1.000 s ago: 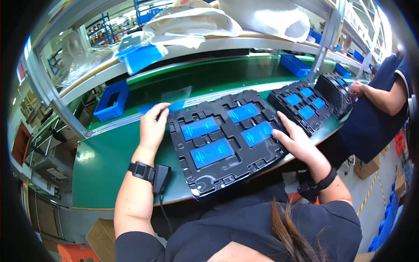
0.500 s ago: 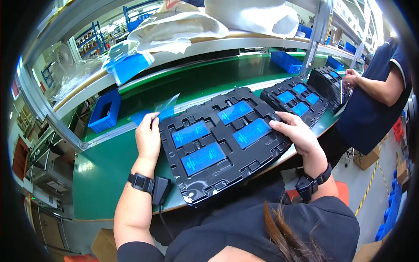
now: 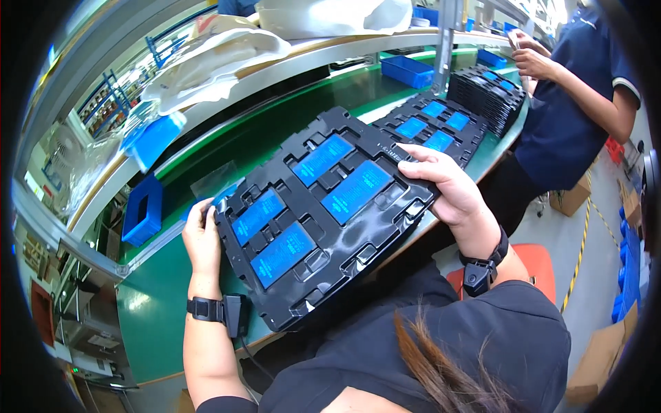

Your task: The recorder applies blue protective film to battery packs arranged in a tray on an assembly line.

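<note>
Two-handed, you are likely steadying the black tray (image 3: 303, 206): right hand (image 3: 451, 184) gripping its edge, left hand (image 3: 202, 237) touching, hold unclear.

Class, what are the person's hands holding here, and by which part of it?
The right hand holds the black tray by its right edge. The left hand is at its left edge; whether it grips cannot be told.

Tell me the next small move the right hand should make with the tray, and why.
Probably ease the black tray away from the body, farther over the green bench. The right hand has hold of its right side, its near side reaches past the bench's front edge in this view, and four blue packs sit in its open pockets.
</note>
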`<move>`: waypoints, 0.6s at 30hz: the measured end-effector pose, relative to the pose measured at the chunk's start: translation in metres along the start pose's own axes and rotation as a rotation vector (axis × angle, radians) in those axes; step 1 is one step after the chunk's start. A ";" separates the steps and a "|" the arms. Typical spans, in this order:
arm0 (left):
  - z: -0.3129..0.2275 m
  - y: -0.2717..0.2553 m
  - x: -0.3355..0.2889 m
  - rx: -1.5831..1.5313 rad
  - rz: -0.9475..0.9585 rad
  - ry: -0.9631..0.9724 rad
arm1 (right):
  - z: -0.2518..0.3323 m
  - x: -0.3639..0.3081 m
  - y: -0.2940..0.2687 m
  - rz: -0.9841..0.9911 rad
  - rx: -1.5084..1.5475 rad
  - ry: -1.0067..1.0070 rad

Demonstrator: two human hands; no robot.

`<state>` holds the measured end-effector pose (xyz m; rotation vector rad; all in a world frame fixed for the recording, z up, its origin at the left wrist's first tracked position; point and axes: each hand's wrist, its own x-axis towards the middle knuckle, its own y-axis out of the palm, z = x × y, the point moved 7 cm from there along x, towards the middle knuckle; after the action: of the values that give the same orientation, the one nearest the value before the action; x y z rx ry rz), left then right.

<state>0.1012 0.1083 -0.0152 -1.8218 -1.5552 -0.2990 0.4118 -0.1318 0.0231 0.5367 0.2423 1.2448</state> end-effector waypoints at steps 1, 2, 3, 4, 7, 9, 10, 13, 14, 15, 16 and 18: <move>0.001 -0.001 -0.003 0.015 0.000 -0.005 | 0.003 -0.001 -0.005 -0.013 0.007 -0.033; 0.000 -0.001 -0.004 0.030 -0.001 -0.010 | 0.008 -0.001 -0.011 -0.025 0.014 -0.067; 0.002 -0.001 -0.004 -0.002 0.008 -0.025 | 0.017 -0.003 -0.016 0.000 0.012 -0.112; 0.001 -0.002 -0.005 -0.006 0.011 -0.051 | 0.024 -0.005 -0.027 -0.012 -0.016 -0.138; 0.003 -0.001 -0.004 -0.015 0.022 -0.055 | 0.050 -0.008 -0.070 -0.137 -0.042 -0.235; -0.001 0.000 -0.005 -0.002 0.031 -0.047 | 0.066 -0.005 -0.098 -0.120 -0.016 -0.262; 0.000 -0.001 -0.005 -0.007 0.033 -0.048 | 0.075 -0.005 -0.108 -0.130 -0.009 -0.294; 0.008 -0.002 -0.004 0.013 0.058 -0.099 | 0.086 -0.006 -0.150 -0.097 0.103 -0.301; 0.009 -0.002 -0.004 0.013 0.058 -0.100 | 0.087 -0.007 -0.154 -0.096 0.140 -0.310; 0.009 -0.003 -0.004 -0.002 0.050 -0.100 | 0.086 -0.007 -0.156 -0.096 0.140 -0.308; 0.010 -0.004 -0.006 -0.014 0.042 -0.102 | 0.085 -0.008 -0.160 -0.133 0.155 -0.321; 0.008 -0.003 -0.005 -0.021 0.047 -0.101 | 0.080 -0.010 -0.162 -0.168 0.173 -0.326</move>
<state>0.0948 0.1091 -0.0229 -1.9130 -1.5803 -0.2048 0.5801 -0.1971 0.0070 0.8415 0.1171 0.9613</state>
